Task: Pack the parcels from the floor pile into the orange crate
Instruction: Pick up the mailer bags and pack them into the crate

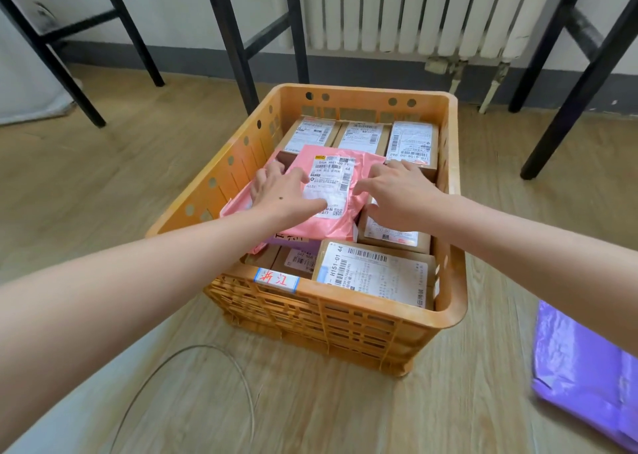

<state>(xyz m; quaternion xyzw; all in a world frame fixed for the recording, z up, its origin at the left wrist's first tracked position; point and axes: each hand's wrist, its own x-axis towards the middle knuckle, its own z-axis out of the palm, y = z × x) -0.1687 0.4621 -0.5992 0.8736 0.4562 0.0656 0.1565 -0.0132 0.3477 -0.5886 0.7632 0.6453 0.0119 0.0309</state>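
Fingers spread, left hand (283, 192) and right hand (397, 195) press the pink bag (328, 227) into the orange crate (345, 303). Even pressure should seat it flat.

Orange crate (345, 319) — pink mailer (303, 163), purple mailer (587, 360)

Bright, soft, even light fills the scene. Shadows are faint, with only a thin dark band on the floor (345, 402) beneath the orange crate (445, 319). The pink mailer (331, 225) carries a mild sheen on its wrinkles, and its label is sharp. The purple mailer (587, 367) at near right is smeared. Wide-angle distortion stretches the forearms (103, 298) at the near edges and tilts the far black legs (238, 39).
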